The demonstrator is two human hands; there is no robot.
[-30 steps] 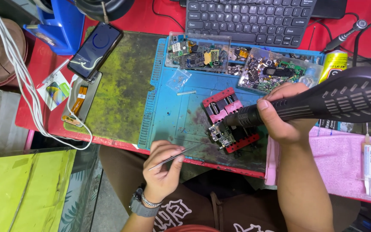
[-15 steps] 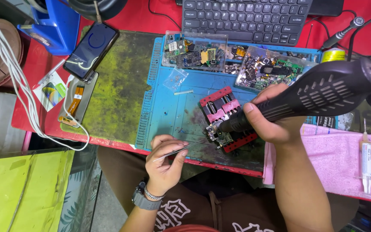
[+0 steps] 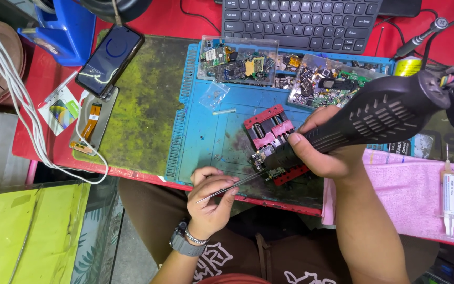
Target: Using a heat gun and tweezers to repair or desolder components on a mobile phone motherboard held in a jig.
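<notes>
Tweezers [image 3: 232, 185] now at board [image 3: 269, 160] (nozzle hidden); left hand [image 3: 211, 197] pinches them, right hand [image 3: 327, 152] grips hot-air gun [image 3: 384, 113]

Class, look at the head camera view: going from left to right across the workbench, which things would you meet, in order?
White cable → smartphone → blue work mat → left hand holding tweezers → red clamp holder → right hand gripping the black hot-air gun → syringe on the pink cloth.
</notes>
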